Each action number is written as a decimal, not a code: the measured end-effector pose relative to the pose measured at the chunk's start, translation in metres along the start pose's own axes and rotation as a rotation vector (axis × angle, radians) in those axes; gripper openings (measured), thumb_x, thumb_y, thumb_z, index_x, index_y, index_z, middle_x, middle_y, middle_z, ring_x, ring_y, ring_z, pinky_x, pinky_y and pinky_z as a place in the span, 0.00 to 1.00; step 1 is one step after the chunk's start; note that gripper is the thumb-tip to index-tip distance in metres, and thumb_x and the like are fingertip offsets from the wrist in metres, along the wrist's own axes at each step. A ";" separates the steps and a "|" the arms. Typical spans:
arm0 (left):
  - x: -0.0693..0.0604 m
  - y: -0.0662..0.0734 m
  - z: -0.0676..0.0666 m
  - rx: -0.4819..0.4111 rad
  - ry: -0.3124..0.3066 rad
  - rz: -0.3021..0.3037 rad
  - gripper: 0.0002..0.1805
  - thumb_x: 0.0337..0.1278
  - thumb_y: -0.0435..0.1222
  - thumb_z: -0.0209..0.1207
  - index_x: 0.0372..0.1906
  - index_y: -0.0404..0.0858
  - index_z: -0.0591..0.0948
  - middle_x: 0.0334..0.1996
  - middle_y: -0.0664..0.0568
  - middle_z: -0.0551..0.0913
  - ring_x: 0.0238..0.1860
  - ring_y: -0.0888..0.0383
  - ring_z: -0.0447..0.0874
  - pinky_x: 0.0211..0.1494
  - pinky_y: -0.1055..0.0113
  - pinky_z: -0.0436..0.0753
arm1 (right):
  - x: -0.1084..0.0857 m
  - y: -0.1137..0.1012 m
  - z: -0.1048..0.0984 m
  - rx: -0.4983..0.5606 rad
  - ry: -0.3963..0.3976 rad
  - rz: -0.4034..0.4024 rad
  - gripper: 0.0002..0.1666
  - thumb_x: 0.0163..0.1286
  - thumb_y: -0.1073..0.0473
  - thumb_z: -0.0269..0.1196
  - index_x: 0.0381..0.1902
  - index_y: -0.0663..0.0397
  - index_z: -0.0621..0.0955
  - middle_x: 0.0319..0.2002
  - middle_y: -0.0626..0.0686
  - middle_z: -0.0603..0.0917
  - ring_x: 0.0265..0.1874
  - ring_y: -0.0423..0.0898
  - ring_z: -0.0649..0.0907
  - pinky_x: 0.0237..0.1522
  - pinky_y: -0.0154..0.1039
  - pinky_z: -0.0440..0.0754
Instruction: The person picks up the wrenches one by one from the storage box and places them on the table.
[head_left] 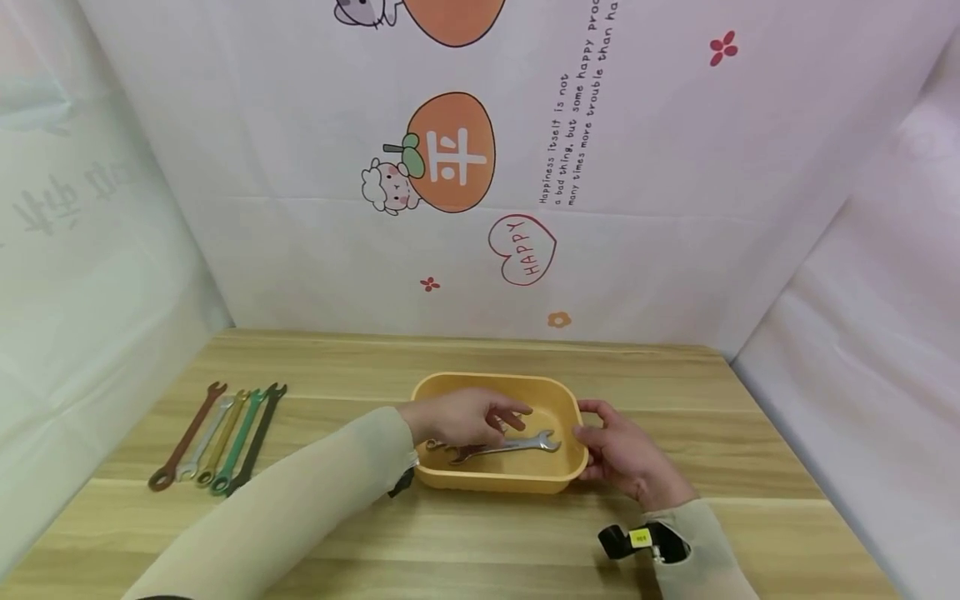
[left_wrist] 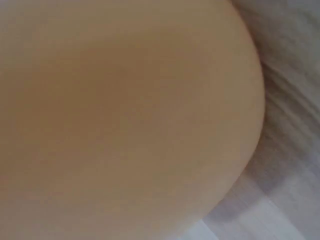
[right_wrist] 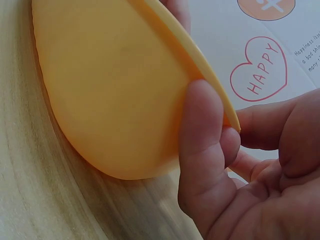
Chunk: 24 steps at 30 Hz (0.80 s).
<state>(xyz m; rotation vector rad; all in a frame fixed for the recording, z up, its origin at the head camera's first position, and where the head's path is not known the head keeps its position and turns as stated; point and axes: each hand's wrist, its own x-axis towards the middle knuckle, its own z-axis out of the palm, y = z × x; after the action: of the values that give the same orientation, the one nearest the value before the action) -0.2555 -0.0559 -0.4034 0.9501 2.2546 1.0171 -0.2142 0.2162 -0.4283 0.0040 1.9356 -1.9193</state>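
Observation:
A yellow plastic bin (head_left: 495,482) stands on the wooden table, with several metal wrenches inside. One silver wrench (head_left: 517,444) lies across its floor, and parts of the others are hidden behind my left hand. My left hand (head_left: 465,415) reaches over the bin's left rim, fingers loosely extended above the wrenches, with nothing visibly held. Close up, the left wrist view shows only the bin's outer wall (left_wrist: 130,120) and the table. My right hand (head_left: 622,450) grips the bin's right rim. In the right wrist view, fingers (right_wrist: 202,120) press both sides of that rim.
To the left, several combination wrenches lie side by side: a red one (head_left: 187,437), a silver one (head_left: 204,440), a gold one (head_left: 223,440), a green one (head_left: 240,442) and a dark one (head_left: 258,437). A printed white cloth (head_left: 637,267) hangs behind the table (head_left: 337,358).

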 end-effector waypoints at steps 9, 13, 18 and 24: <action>0.016 -0.003 0.010 0.245 -0.048 0.011 0.28 0.59 0.29 0.65 0.66 0.41 0.78 0.51 0.58 0.85 0.53 0.64 0.79 0.53 0.73 0.76 | 0.000 0.000 -0.001 0.002 -0.010 -0.003 0.30 0.78 0.63 0.51 0.73 0.56 0.55 0.30 0.63 0.81 0.24 0.49 0.84 0.27 0.44 0.85; 0.016 -0.001 0.011 0.365 -0.060 0.055 0.27 0.57 0.28 0.66 0.63 0.41 0.81 0.46 0.61 0.86 0.55 0.67 0.77 0.61 0.72 0.71 | 0.000 0.000 0.000 0.005 -0.014 -0.003 0.30 0.78 0.64 0.50 0.72 0.56 0.55 0.29 0.62 0.81 0.24 0.49 0.84 0.26 0.43 0.85; 0.015 0.003 0.013 0.477 -0.081 0.062 0.30 0.55 0.29 0.68 0.65 0.47 0.80 0.39 0.61 0.84 0.54 0.64 0.78 0.63 0.70 0.70 | -0.001 -0.001 0.000 0.006 -0.017 0.002 0.30 0.78 0.64 0.50 0.72 0.56 0.55 0.28 0.61 0.81 0.23 0.49 0.83 0.27 0.43 0.85; 0.014 0.007 0.017 0.628 -0.127 0.019 0.33 0.57 0.32 0.69 0.67 0.55 0.77 0.27 0.61 0.76 0.71 0.58 0.62 0.72 0.66 0.59 | -0.002 -0.001 0.000 0.008 -0.020 0.001 0.30 0.78 0.64 0.50 0.73 0.55 0.55 0.28 0.61 0.81 0.23 0.48 0.83 0.26 0.42 0.85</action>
<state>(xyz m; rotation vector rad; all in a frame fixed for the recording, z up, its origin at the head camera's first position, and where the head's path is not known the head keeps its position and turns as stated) -0.2508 -0.0343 -0.4103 1.2384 2.4970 0.2248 -0.2129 0.2162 -0.4264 -0.0118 1.9143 -1.9191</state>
